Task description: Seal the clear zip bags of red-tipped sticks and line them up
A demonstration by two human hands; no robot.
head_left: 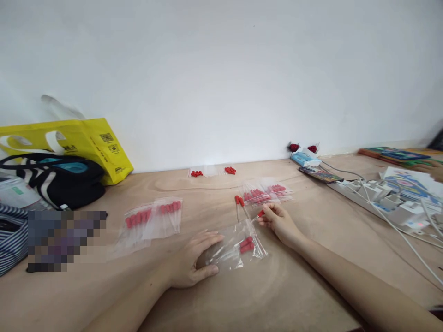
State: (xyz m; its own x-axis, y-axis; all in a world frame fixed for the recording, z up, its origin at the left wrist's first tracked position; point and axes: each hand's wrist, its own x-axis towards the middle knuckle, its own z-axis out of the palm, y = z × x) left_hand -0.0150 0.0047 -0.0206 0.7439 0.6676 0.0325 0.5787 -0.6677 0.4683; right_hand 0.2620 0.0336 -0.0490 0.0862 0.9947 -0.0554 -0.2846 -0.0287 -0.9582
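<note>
A clear zip bag (pixel 226 251) lies on the table in front of me, with a few red-topped droppers (pixel 247 244) inside. My left hand (pixel 195 260) rests at the bag's left edge, fingers and thumb apart. Between the thumb and fingers of my right hand (pixel 278 223) is the red bulb of a dropper (pixel 260 213). Its thin clear stem points at the bag's upper right edge; whether the tip is inside I cannot tell. Two loose droppers (pixel 239 200) lie just beyond the bag, bulbs away from me.
Filled bags of droppers lie to the left (pixel 152 219) and beyond my right hand (pixel 265 191). Near the wall are loose red bulbs (pixel 230 170). A yellow bag (pixel 86 138) and black bag (pixel 79 180) stand left; a phone (pixel 320 175) and power strip (pixel 380 205) with cables lie right.
</note>
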